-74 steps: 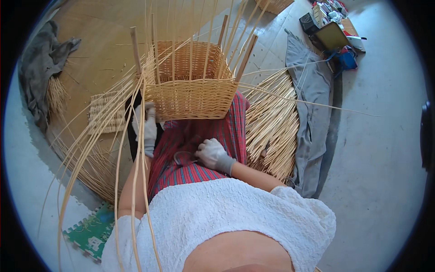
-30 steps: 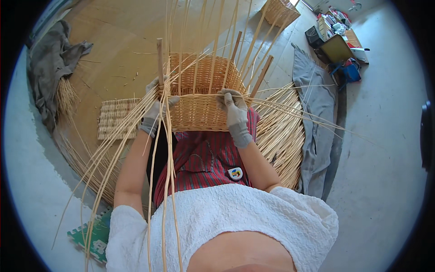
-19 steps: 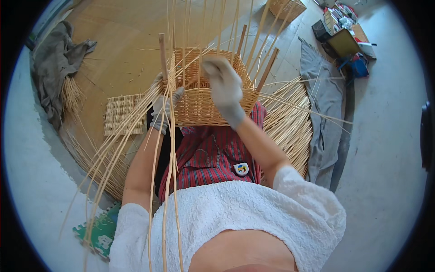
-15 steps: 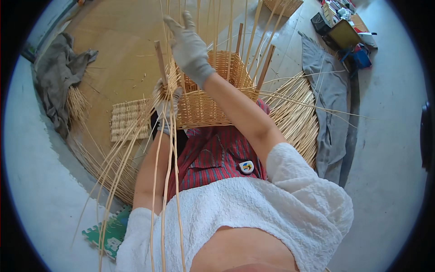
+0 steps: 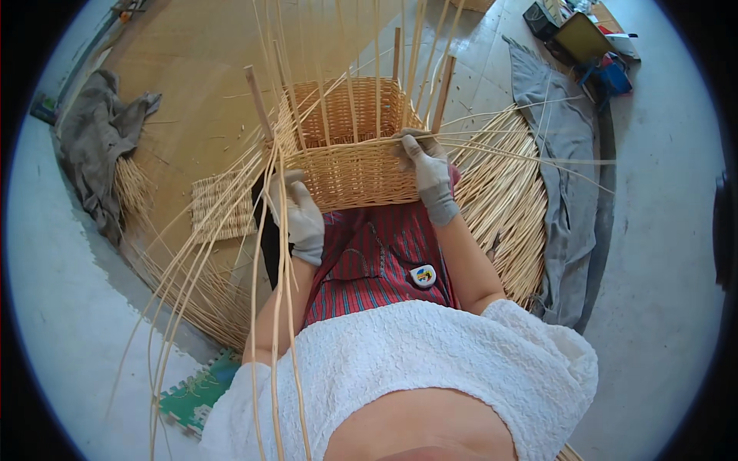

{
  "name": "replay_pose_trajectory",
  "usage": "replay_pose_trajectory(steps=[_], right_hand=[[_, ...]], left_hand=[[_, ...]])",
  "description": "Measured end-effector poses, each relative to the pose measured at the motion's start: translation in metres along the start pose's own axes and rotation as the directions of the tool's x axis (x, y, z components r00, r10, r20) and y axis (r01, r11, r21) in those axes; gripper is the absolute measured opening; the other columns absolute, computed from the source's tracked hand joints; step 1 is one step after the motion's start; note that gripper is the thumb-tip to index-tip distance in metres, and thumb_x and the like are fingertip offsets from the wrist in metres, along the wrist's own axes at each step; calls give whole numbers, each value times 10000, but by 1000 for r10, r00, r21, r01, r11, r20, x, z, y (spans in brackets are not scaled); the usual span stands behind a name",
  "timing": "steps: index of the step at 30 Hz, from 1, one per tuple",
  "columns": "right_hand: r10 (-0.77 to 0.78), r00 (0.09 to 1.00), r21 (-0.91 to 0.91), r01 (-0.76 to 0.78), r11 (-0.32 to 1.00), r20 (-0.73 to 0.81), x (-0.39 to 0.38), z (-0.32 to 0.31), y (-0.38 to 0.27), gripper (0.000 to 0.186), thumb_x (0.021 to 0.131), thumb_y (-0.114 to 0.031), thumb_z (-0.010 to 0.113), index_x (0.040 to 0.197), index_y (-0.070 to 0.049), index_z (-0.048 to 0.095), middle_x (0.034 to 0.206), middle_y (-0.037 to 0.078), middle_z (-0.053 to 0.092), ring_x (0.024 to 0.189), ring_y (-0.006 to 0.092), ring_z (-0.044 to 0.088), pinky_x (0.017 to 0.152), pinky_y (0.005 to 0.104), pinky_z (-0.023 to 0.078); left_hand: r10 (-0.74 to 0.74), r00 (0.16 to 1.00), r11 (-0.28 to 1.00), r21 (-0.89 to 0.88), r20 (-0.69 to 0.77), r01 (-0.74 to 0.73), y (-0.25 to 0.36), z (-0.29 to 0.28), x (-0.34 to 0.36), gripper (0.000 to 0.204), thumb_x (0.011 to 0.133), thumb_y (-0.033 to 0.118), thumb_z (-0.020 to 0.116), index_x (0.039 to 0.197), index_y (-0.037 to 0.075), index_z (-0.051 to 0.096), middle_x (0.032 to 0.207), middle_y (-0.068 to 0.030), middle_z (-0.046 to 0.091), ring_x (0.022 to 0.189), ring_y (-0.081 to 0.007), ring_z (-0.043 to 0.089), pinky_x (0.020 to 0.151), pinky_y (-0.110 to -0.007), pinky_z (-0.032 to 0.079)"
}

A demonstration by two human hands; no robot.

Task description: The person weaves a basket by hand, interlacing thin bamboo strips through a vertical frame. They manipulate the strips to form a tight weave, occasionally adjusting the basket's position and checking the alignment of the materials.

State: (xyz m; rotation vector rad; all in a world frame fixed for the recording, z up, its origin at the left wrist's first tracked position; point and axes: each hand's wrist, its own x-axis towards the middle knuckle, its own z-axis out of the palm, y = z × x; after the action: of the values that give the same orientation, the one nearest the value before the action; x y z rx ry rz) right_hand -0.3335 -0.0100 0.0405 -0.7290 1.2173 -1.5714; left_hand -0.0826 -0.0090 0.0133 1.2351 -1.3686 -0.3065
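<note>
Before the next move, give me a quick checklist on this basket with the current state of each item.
1. Right hand at the near right corner of the basket: ok, by the rim; exactly what it pinches, cannot tell.
2. Left hand gripping the basket: cannot tell; it is at the near left corner, partly behind strands.
3. Four wooden corner posts in place: ok, all rise above the walls.
4. Loose strands on the left clear of the body: not ok, some trail over the left forearm and white top.
5. Both hands gloved: ok.
6. Basket supported underneath: cannot tell, its underside is hidden.
</note>
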Motion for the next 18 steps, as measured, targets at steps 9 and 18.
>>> replay_pose_trajectory(steps=[9, 18], right_hand=[[-599, 720, -428, 692, 582, 350, 55, 103, -38, 282, 1006, -94, 627, 1287, -66, 616, 1201, 126, 693, 1025, 184, 711, 908, 276, 550], [-285, 943, -11, 291, 957, 170, 3, -10, 1, 328, 1061, -104, 530, 1389, -94, 510, 904, 74, 703, 901, 180, 738, 651, 281, 572]], left_hand=[[-584, 460, 708, 143, 668, 691, 23, 44, 80, 419, 1044, 466, 576, 1074, 53, 642, 1037, -112, 707, 451, -178, 648, 354, -296, 491], [-597, 410, 679, 163, 689, 716, 27, 46, 83, 261, 975, 319, 734, 1009, 85, 625, 896, -54, 692, 492, -166, 663, 360, -304, 507]])
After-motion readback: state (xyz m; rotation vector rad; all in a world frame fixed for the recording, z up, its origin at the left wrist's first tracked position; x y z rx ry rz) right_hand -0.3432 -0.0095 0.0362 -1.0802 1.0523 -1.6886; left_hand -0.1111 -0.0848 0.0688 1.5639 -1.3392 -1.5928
